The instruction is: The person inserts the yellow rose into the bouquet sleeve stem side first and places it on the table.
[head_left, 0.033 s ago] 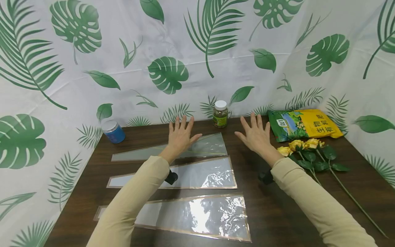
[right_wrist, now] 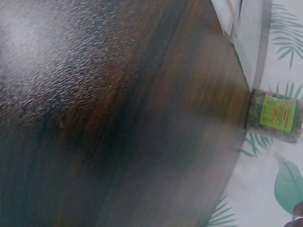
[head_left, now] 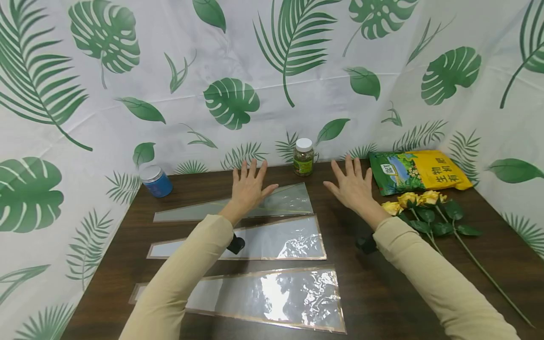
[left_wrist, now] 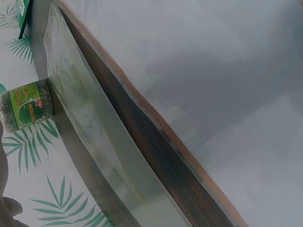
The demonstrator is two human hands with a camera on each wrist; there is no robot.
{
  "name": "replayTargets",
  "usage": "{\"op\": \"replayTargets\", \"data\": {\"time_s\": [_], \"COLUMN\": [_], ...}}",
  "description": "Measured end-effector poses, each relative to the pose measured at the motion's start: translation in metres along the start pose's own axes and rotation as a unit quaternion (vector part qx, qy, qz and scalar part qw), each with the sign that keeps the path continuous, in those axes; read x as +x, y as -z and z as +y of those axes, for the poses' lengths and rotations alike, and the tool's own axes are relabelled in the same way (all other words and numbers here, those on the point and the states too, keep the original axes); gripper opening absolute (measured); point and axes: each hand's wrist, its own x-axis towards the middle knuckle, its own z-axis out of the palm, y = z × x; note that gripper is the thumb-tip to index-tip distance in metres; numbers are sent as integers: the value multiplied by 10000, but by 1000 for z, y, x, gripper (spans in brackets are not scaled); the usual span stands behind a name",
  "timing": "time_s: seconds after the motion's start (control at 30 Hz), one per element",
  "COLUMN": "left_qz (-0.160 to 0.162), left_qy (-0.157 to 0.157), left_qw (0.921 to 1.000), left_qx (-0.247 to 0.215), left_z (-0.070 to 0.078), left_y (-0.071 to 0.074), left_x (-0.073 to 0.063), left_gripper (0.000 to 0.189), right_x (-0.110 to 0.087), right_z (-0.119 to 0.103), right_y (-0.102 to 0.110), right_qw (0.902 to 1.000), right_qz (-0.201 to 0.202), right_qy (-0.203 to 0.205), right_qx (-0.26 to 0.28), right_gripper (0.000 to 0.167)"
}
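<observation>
My left hand [head_left: 248, 189] is spread palm down over the rear long tapered clear sheet [head_left: 293, 198], its fingers straight and holding nothing. To its right, my right hand [head_left: 352, 186] is spread the same way over the dark table, between the jar and the yellow-green bag. A jar [head_left: 303, 158] with a white lid and green label stands at the back between both hands. The left wrist view shows this jar [left_wrist: 31, 106] beside the rear sheet [left_wrist: 94, 123]. In the right wrist view, the jar [right_wrist: 274, 116] is at the right, with fingertips [right_wrist: 298, 220] in the lower corner.
Two copper-edged tapered sheets, a middle one [head_left: 280, 238] and a front one [head_left: 301, 297], lie under the left arm. A blue jar [head_left: 157, 182] sits back left. At right are the bag [head_left: 420, 172] and yellow artificial roses [head_left: 408, 199]. Leaf-print cloth [head_left: 178, 28] hangs behind.
</observation>
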Motion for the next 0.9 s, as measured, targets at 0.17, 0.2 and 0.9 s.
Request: {"op": "replayTargets", "data": {"time_s": [0.17, 0.2, 0.9], "left_qz": [55, 106, -554], "left_qy": [-24, -56, -465], "left_qw": [9999, 9998, 9632], "left_qx": [-81, -133, -2590], "left_z": [1, 2, 37], "left_y": [1, 2, -38], "left_x": [0, -1, -16], "left_gripper": [77, 77, 60], "right_x": [-1, -1, 3], "right_z": [3, 4, -26], "right_y": [1, 0, -32], "right_qw": [9999, 9997, 8106], "right_qz": [95, 197, -1777], "right_qy": [47, 82, -1089], "right_qx": [74, 132, 5472], "right_gripper": [67, 65, 46]}}
